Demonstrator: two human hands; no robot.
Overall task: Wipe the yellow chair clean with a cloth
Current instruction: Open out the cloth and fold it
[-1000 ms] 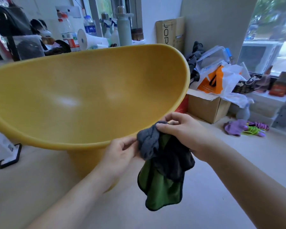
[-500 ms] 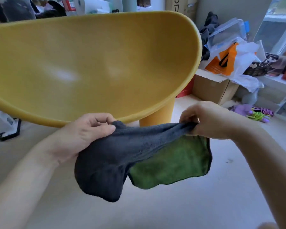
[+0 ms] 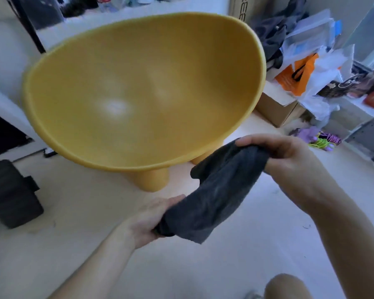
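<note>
**A:** None of the wiping looks done yet, by my reading. Yellow chair [image 3: 143,93] stands on the pale floor [image 3: 235,266], bowl-shaped seat tipped toward the camera, stubby legs under its near edge. No cloth on it anywhere.

**B:** Marks on the seat?

**A:** Two pale patches inside the bowl. Could be window glare, could be smears; cannot tell which. Whole seat, rim and legs remain to be wiped, as far as I can judge.

**B:** Cloth position?

**A:** Dark grey cloth [image 3: 214,195] held in the air between both hands, in front of the chair's near right edge and apart from it. It runs on a slant, high at right, low at left, loosely bunched, a corner drooping at the lower end.

**B:** Left hand?

**A:** Left hand [image 3: 151,219] low, fingers curled closed around the cloth's lower end, thumb on top. Firm fist-like hold.

**B:** Right?

**A:** Right hand [image 3: 283,152] higher, nearer the chair, fingers folded down over the upper end, gathering it in the palm. Closed on fabric, not spread.

**B:** Stage, then?

**A:** Preparing the cloth, I'd say: folding or gathering it ahead of the first pass. Clutter of bags and a cardboard box [image 3: 276,108] sits behind right, clear of the work
</note>
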